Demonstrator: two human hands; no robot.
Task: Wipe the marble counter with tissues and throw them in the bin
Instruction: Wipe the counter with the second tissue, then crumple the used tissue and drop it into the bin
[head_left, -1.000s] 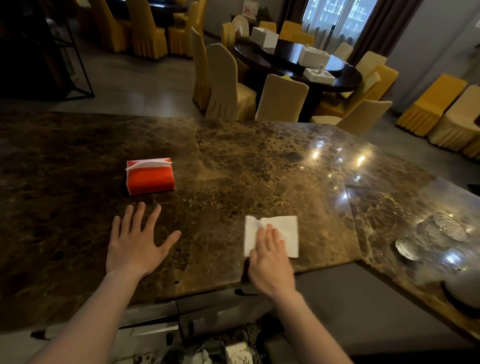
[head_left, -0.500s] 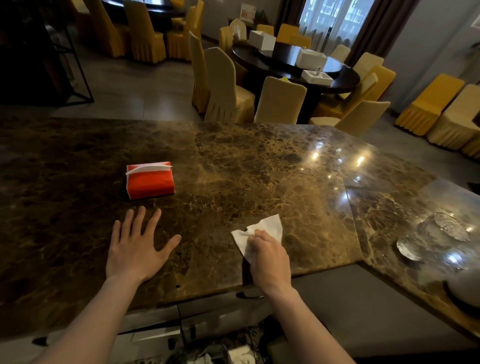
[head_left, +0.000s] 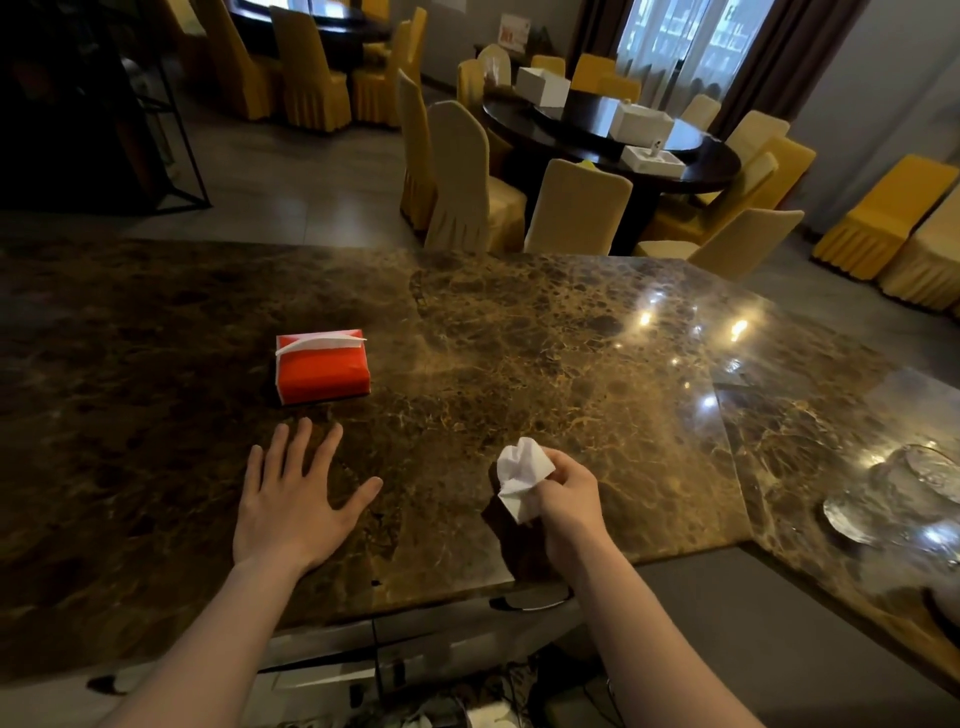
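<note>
Right hand (head_left: 569, 496) clutching crumpled tissue (head_left: 520, 477) above marble counter (head_left: 571, 364), left hand (head_left: 291, 499) flat, fingers wide, near red tissue pack (head_left: 322, 370)

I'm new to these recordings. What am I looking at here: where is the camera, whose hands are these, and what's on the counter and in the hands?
There is no machine here. One camera worn on a person's head looks forward and down, so the two bare arms are the wearer's own. The left hand lies flat, fingers spread, on the marble counter. The right hand is closed around a crumpled white tissue. A red tissue pack sits on the counter beyond the left hand, with a white sheet showing at its top. At far right stands some clear glassware. Behind is a dining room with covered chairs. No bin is clearly visible.
</note>
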